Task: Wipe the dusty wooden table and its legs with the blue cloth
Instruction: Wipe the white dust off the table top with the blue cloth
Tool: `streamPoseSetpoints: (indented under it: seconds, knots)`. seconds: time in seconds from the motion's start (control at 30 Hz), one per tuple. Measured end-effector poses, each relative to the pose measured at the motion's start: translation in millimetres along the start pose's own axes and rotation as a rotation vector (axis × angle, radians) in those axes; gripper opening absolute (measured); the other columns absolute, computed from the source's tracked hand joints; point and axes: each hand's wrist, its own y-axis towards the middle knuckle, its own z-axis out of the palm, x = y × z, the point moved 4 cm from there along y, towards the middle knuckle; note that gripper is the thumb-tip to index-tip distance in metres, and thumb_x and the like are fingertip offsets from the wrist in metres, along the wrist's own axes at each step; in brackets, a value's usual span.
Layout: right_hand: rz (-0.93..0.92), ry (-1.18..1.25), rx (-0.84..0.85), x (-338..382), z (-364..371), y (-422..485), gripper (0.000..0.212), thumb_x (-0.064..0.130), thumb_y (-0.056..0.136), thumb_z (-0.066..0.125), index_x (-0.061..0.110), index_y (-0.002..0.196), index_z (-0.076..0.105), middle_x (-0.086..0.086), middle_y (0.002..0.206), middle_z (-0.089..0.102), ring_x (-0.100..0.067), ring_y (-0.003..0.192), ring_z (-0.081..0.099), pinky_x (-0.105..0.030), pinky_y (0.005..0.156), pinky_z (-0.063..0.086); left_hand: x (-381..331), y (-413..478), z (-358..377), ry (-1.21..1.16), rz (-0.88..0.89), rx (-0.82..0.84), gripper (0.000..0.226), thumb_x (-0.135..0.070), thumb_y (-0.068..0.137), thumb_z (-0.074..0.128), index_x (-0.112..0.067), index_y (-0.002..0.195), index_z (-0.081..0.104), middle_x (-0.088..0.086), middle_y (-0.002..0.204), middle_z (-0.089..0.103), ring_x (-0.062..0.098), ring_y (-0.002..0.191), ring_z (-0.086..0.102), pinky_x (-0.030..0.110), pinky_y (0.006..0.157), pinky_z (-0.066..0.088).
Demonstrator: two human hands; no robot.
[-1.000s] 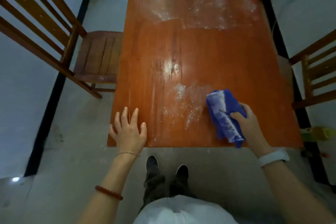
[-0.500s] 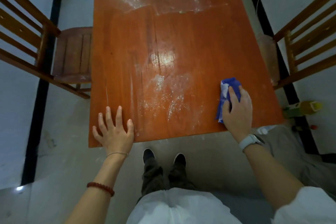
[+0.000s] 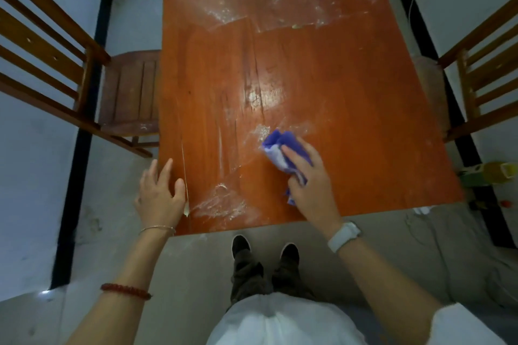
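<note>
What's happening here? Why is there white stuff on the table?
A person is wiping a dusty wooden table. Their right hand grips a blue cloth and presses it on the tabletop near the front edge, while the left hand rests at the front left corner. The middle looks clean, but white dust shows in a patch by the near edge and across the far end.

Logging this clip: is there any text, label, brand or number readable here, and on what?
None readable.
Yellow-green container on the floor: any label is too blurred to read.
White wristband: no marking visible.
Wooden table and blue cloth: no text.
</note>
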Motion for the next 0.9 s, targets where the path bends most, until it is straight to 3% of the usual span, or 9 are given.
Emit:
streamPoseSetpoints:
  seconds: [0.1, 0.2, 0.3, 0.4, 0.47, 0.53, 0.63, 0.8, 0.9]
  knots:
    - [0.19, -0.124, -0.367, -42, -80, 29, 0.053, -0.011, 0.079, 0.05, 0.01, 0.127, 0.051, -0.016, 0.143, 0.034, -0.016, 0.127, 0.033, 0.003, 0.095, 0.02, -15, -1, 16, 0.028, 0.01, 0.069, 0.052, -0.036, 0.093, 0.041, -0.027, 0.142, 0.027, 0.005, 0.154, 0.013, 0.027, 0.142, 0.003, 0.057, 0.111, 0.011]
    - [0.432, -0.266, -0.485, -84, -107, 53, 0.05, -0.002, 0.083, 0.048, 0.005, 0.132, 0.046, -0.019, 0.146, 0.029, -0.03, 0.135, 0.027, -0.021, 0.109, 0.018, -22, -3, 21, 0.034, -0.008, 0.039, 0.049, -0.036, 0.093, 0.04, -0.029, 0.14, 0.03, 0.005, 0.153, 0.015, 0.028, 0.141, 0.005, 0.058, 0.109, 0.012]
    - [0.35, -0.359, -0.386, -70, -55, 71, 0.052, 0.004, 0.076, 0.045, 0.006, 0.128, 0.051, -0.021, 0.144, 0.033, -0.036, 0.134, 0.028, -0.037, 0.111, 0.021, -20, 3, 16, 0.013, -0.039, 0.003, 0.042, -0.034, 0.093, 0.041, -0.029, 0.134, 0.041, 0.005, 0.149, 0.025, 0.029, 0.138, 0.013, 0.058, 0.107, 0.015]
    - [-0.035, -0.235, 0.081, -4, 51, 56, 0.052, -0.007, 0.076, 0.049, 0.011, 0.125, 0.055, -0.014, 0.142, 0.038, -0.031, 0.133, 0.031, -0.04, 0.112, 0.027, -17, 13, 5, -0.029, -0.012, -0.04, 0.034, -0.028, 0.092, 0.046, -0.023, 0.124, 0.054, 0.009, 0.14, 0.04, 0.032, 0.13, 0.028, 0.055, 0.105, 0.025]
    - [-0.133, -0.058, 0.298, 28, 83, 36, 0.055, -0.011, 0.076, 0.05, 0.014, 0.125, 0.056, -0.011, 0.142, 0.039, -0.026, 0.133, 0.032, -0.032, 0.11, 0.027, -14, 21, -3, -0.043, -0.001, -0.074, 0.033, -0.022, 0.09, 0.049, -0.017, 0.122, 0.057, 0.012, 0.136, 0.045, 0.034, 0.125, 0.036, 0.054, 0.103, 0.031]
    - [-0.09, 0.05, 0.228, 30, 62, 42, 0.056, -0.011, 0.076, 0.049, 0.015, 0.125, 0.055, -0.008, 0.142, 0.039, -0.021, 0.131, 0.035, -0.022, 0.108, 0.028, -15, 27, -5, -0.032, -0.003, -0.065, 0.038, -0.022, 0.09, 0.048, -0.016, 0.128, 0.051, 0.012, 0.14, 0.04, 0.032, 0.129, 0.034, 0.053, 0.104, 0.03]
    - [0.026, -0.043, -0.134, -5, -10, 76, 0.053, -0.008, 0.074, 0.048, 0.011, 0.124, 0.056, -0.012, 0.138, 0.041, -0.019, 0.124, 0.04, -0.002, 0.099, 0.023, -28, 38, 0, -0.017, 0.053, -0.023, 0.045, -0.027, 0.092, 0.045, -0.019, 0.136, 0.04, 0.01, 0.148, 0.028, 0.029, 0.136, 0.022, 0.053, 0.109, 0.023]
    - [0.403, -0.283, -0.411, -68, -55, 118, 0.05, 0.0, 0.08, 0.047, 0.007, 0.13, 0.049, -0.02, 0.145, 0.031, -0.035, 0.134, 0.028, -0.037, 0.112, 0.02, -38, 54, 1, 0.033, 0.054, 0.013, 0.046, -0.03, 0.093, 0.043, -0.023, 0.138, 0.037, 0.005, 0.15, 0.026, 0.027, 0.137, 0.017, 0.052, 0.109, 0.02]
    - [0.149, -0.331, -0.159, -29, 21, 117, 0.053, -0.003, 0.073, 0.049, 0.007, 0.125, 0.054, -0.02, 0.141, 0.037, -0.038, 0.131, 0.032, -0.04, 0.112, 0.022, -31, 61, -1, 0.03, 0.111, 0.013, 0.043, -0.028, 0.093, 0.044, -0.022, 0.135, 0.042, 0.005, 0.147, 0.032, 0.028, 0.134, 0.022, 0.048, 0.109, 0.023]
